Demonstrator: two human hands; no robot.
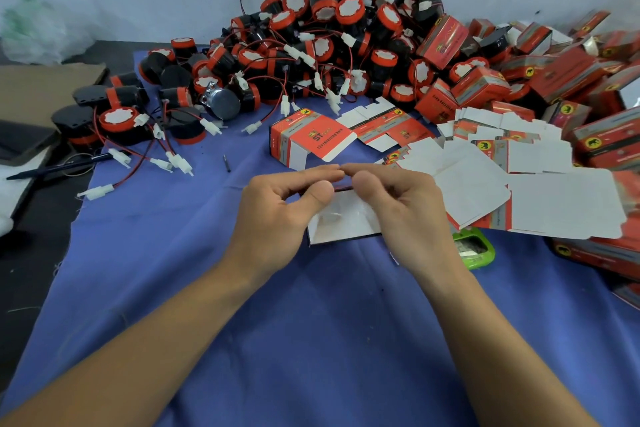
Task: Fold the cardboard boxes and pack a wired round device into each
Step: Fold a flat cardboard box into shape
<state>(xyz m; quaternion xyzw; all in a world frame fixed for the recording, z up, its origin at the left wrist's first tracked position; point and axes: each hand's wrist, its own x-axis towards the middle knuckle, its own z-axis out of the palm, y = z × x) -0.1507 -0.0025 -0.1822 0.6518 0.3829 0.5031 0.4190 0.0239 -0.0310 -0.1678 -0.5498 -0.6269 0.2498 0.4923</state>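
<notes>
Hands at centre of blue cloth (311, 340). The left hand (277, 215) and right hand (412, 215) both grip one partly folded cardboard box (343, 220). I read its white inner face turned toward the camera, lower edge resting on or just above the cloth; I cannot tell which. On each hand the fingers curl over the box's top edge, fingertips of the two hands touching, thumbs pressed on the near side.

Just behind the hands stands an open box (304, 139), red printed flap raised. To the right, flat blanks (540, 194) lie fanned, white side up, overlapping. A heap of round devices (329, 28), black with red rims and red-black wires ending in white plugs, is piled against the back wall. Packed boxes (571, 73) are stacked far right. A green object (474, 250) lies partly under the blanks. A pen (59, 166) lies at the cloth's left edge.
</notes>
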